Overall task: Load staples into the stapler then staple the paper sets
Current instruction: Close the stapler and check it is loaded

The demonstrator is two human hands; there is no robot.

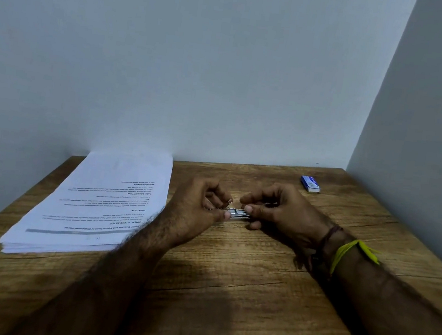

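Head camera, looking down: a small silver metal stapler (237,214), narrow and shiny, sits low over the middle of the brown wood-grain tabletop (226,293), caught between my two hands. Only a short bright stretch of it shows in the gap between them; the rest is hidden under my fingers, and I cannot tell whether it rests on the wood or is held just above it.

My left hand (198,206) curls around its left end, thumb tip pressed against the metal, the other fingers bent above it. My right hand (278,210) grips the right end, thumb lying along the top and fingers wrapped close, with one fingertip showing beneath.

Just beside my left forearm lies a thick stack of white printed paper sheets (98,202), edges slightly fanned, its text upside down to me. Well apart, near the table's far right corner, rests a small blue and white cardboard staple box (310,184). A yellow thread band (348,252) and a dark cord circle my right wrist. Plain pale walls (228,57) meet behind the table.
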